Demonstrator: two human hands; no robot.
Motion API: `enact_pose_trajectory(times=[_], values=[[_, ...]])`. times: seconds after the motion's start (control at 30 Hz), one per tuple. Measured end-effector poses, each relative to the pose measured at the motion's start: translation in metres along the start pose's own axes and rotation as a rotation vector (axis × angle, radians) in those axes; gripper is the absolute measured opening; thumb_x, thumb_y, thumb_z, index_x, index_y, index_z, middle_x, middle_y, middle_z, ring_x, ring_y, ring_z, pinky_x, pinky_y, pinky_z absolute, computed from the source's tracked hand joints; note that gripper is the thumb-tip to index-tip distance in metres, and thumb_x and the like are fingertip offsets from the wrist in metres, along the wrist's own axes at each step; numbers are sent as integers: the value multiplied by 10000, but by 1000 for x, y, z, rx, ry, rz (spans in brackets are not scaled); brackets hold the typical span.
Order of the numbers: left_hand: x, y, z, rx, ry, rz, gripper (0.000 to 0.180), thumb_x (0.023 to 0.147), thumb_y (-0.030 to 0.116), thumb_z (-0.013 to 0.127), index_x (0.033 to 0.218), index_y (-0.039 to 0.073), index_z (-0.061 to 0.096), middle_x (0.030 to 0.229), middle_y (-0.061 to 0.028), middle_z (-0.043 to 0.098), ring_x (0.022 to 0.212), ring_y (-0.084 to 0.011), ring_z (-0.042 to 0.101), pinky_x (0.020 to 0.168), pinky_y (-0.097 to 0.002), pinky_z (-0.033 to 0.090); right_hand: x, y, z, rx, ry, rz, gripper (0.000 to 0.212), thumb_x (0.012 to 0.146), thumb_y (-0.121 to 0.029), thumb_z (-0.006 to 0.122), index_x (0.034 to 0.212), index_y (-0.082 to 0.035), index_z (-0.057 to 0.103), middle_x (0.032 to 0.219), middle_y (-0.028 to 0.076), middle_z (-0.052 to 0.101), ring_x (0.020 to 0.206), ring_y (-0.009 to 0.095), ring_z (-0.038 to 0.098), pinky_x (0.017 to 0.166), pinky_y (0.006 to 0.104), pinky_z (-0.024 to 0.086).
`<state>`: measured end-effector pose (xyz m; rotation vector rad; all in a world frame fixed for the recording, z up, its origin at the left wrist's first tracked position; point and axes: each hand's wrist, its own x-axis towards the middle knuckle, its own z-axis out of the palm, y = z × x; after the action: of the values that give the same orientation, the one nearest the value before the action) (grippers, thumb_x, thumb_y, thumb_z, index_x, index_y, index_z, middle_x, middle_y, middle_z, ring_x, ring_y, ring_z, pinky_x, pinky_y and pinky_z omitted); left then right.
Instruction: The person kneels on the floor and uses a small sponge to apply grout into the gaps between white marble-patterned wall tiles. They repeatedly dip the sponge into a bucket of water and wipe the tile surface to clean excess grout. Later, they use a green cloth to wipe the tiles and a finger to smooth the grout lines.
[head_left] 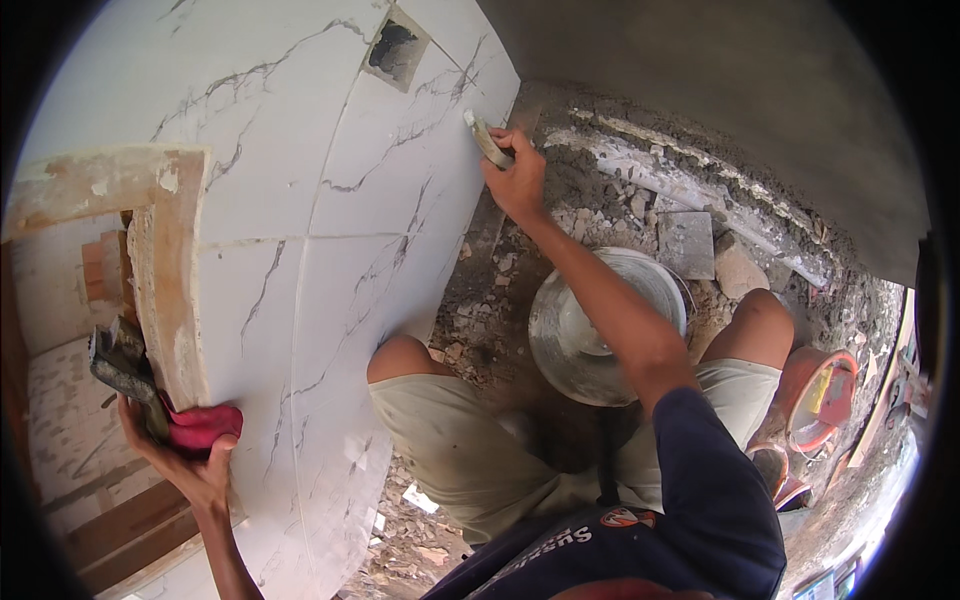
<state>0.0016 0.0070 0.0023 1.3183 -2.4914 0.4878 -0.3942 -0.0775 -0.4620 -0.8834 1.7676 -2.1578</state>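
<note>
My right hand is closed round a flat, pale strip-like tool, whose whitish tip is at the wall tiles, near the corner. The tool's exact kind cannot be made out. My left hand is closed round a crumpled red cloth, beside the wooden frame. A dark, dirty grey object sticks up from the same grip, its kind unclear. Below my right forearm, between my knees, stands a round bucket smeared with whitish paste, partly hidden by the arm.
A square cut-out is in the tiles above. A wooden frame borders an opening at left. Rubble, a loose square tile and a stone lie on the floor. An orange-red bucket stands beside my right knee.
</note>
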Motion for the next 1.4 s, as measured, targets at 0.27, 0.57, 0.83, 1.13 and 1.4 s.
enact_pose_trajectory(times=[0.27, 0.57, 0.83, 1.13, 1.4], values=[[14, 7, 1, -41, 22, -8, 1468, 653, 881, 836, 1712, 60, 237, 1629, -238, 399, 1481, -402, 436, 1222, -569, 361, 92, -44, 3, -281, 99, 636, 328, 803, -139, 832, 1057, -38, 650, 990, 182, 784, 954, 361, 783, 860, 444, 606], [6, 15, 8, -92, 66, 4, 1415, 702, 782, 882, 1715, 58, 211, 1685, -208, 347, 1454, -399, 476, 1204, -556, 392, 90, -85, -103, -165, -531, 104, 395, 818, -251, 872, 1103, -32, 709, 980, 88, 776, 896, 153, 709, 834, 337, 580], [0, 10, 5, -113, 78, 112, 1187, 880, 613, 853, 1689, 1, 236, 1652, -276, 366, 1475, -409, 483, 1256, -523, 377, 20, -187, -239, -520, -1422, 299, 396, 791, -111, 806, 1166, -15, 720, 965, 80, 745, 895, 225, 719, 843, 414, 586], [2, 7, 13, -113, 106, 125, 1130, 905, 541, 861, 1675, -21, 254, 1604, -298, 423, 1467, -390, 493, 1265, -507, 359, -91, -102, -254, -1018, -1535, -20, 394, 817, -74, 772, 1204, -85, 704, 1107, 196, 746, 1088, 413, 738, 930, 536, 590], [3, 11, 9, -48, 105, 115, 1179, 846, 563, 902, 1673, 0, 279, 1640, -236, 384, 1455, -385, 498, 1232, -505, 404, -131, -69, -271, -1034, -1468, -298, 354, 962, -90, 590, 1301, -132, 681, 1171, 150, 744, 1158, 368, 715, 997, 489, 571]])
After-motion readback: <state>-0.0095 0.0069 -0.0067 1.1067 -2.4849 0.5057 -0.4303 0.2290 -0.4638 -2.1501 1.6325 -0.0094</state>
